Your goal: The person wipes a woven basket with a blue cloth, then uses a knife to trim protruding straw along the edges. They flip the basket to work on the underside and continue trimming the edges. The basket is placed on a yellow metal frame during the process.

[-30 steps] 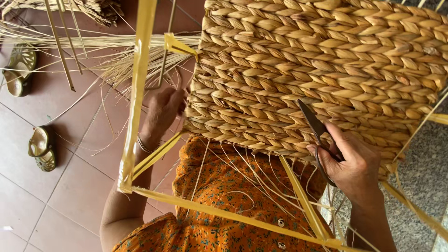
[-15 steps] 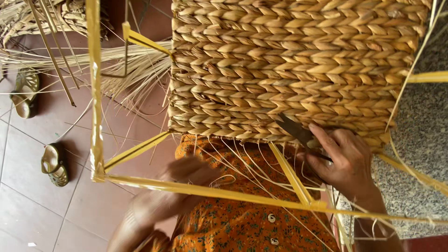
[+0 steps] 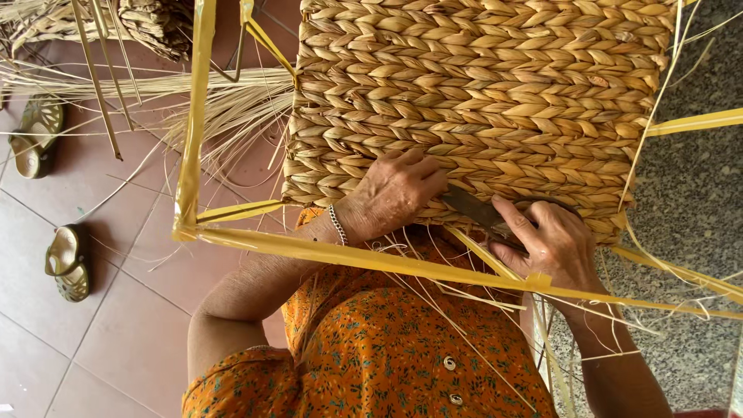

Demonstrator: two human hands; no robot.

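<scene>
**A:** What is in front of the person?

**B:** A large woven basket panel (image 3: 480,101) of braided straw-coloured fibre fills the view from 12 to 2 o'clock. It sits on a yellow-wrapped frame (image 3: 195,124), whose bars run down the 10 o'clock side and slant across the middle toward 4 o'clock.

**A:** Where are the hands?

**B:** Both are near the centre, at the panel's lower edge. The left hand (image 3: 391,193) lies on the weave just toward 9 o'clock from the centre, fingers spread and pressed against the braids, closed around nothing. A beaded bracelet (image 3: 337,224) circles its wrist.

**A:** And the other?

**B:** The right hand (image 3: 553,244), toward 4 o'clock, is wrapped around the handle of a dark metal blade (image 3: 474,207). The blade points toward the left hand and lies against the bottom braids, between the two hands.

**A:** Anything else around?

**B:** Loose thin fibre strands (image 3: 457,310) hang from the panel over an orange patterned shirt (image 3: 379,348) at 6 o'clock. Two olive-green sandals (image 3: 68,263) lie on the reddish tile floor (image 3: 124,333) at 9 o'clock, and a bundle of dry straw (image 3: 224,108) fans out at 10 o'clock.
</scene>
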